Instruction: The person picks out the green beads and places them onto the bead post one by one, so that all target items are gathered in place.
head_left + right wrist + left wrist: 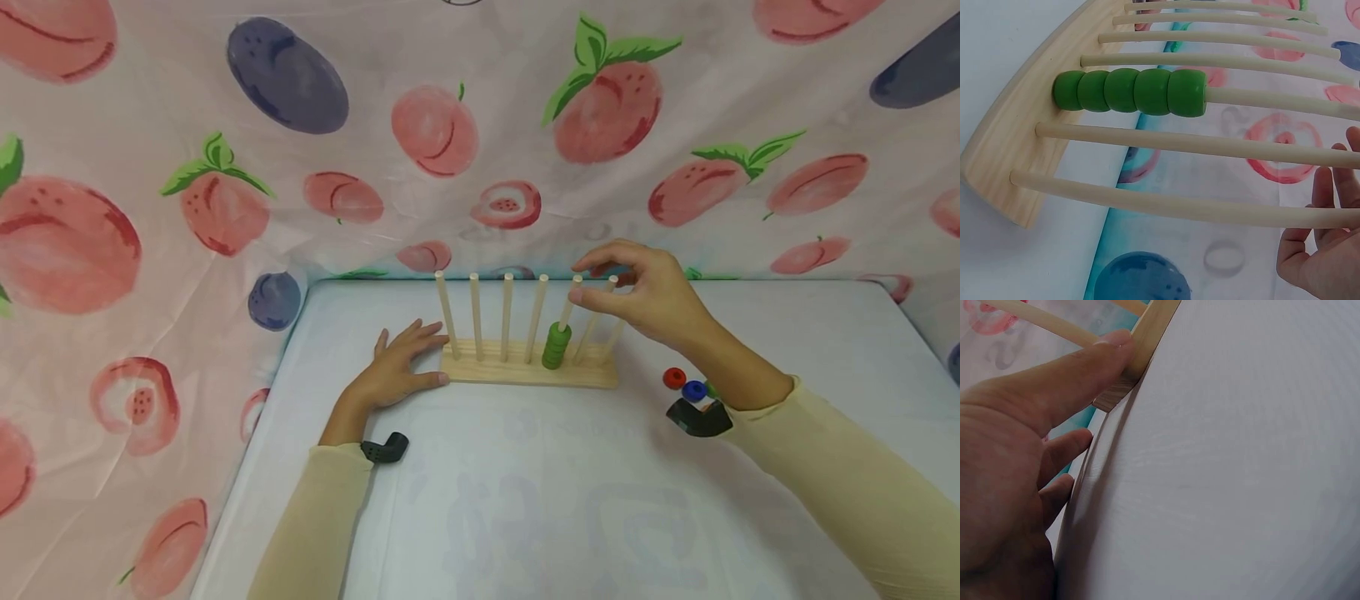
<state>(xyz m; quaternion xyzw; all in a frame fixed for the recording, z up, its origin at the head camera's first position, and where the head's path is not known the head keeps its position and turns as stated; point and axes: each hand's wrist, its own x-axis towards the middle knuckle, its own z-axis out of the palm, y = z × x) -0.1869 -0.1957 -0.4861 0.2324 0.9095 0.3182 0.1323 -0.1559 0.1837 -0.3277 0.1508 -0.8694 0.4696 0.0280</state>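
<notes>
1. Right hand: thumb and fingers bent and parted, with nothing visible between them. It is near the top of the third peg from the right; whether the thumb touches that peg I cannot tell.
2. Left hand: spread, fingers nearly straight, at the left end of the base. The thumb tip touches the front edge and the index fingertip is at the back corner.
3. The base is pale wood, lying flat, with seven upright pegs in a row.
4. Five green beads are stacked on that third peg from the right, the lowest against the base. The other six pegs are bare.
5. Right of the base, near the right wrist, lie a red bead and a blue bead, with something green partly hidden beside them.
6. Each wrist wears a black device, below a beige sleeve.
7. Beneath is a white table; behind, a fruit-printed cloth.
</notes>
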